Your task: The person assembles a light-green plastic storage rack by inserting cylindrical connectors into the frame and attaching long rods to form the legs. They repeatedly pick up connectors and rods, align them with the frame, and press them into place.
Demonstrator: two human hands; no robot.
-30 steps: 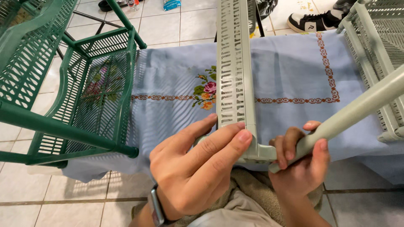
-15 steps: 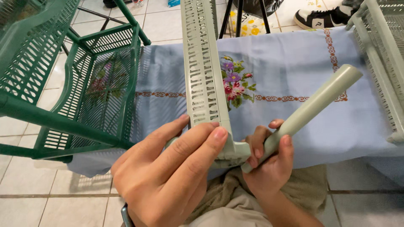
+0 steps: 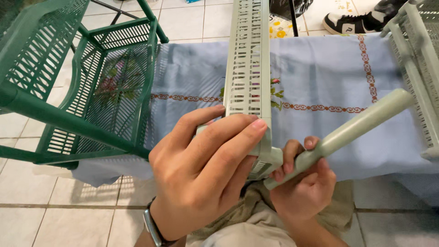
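Both hands meet low in view over the blue embroidered tablecloth: the left hand clasps the pale green slatted shelf panel, which runs toward 12 o'clock. The right hand grips the matching plastic tube, angled toward 2 o'clock. Seating it well probably means lining the tube squarely with the panel's corner socket while the left hand steadies the panel.

Floor: pale square tiles, dark grout. Light blue embroidered tablecloth spans centre. Green slatted plastic rack at 9–10 o'clock. Grey-green rack at 2–3 o'clock. Black-and-white sneaker at 1 o'clock. Even light, soft shadows.
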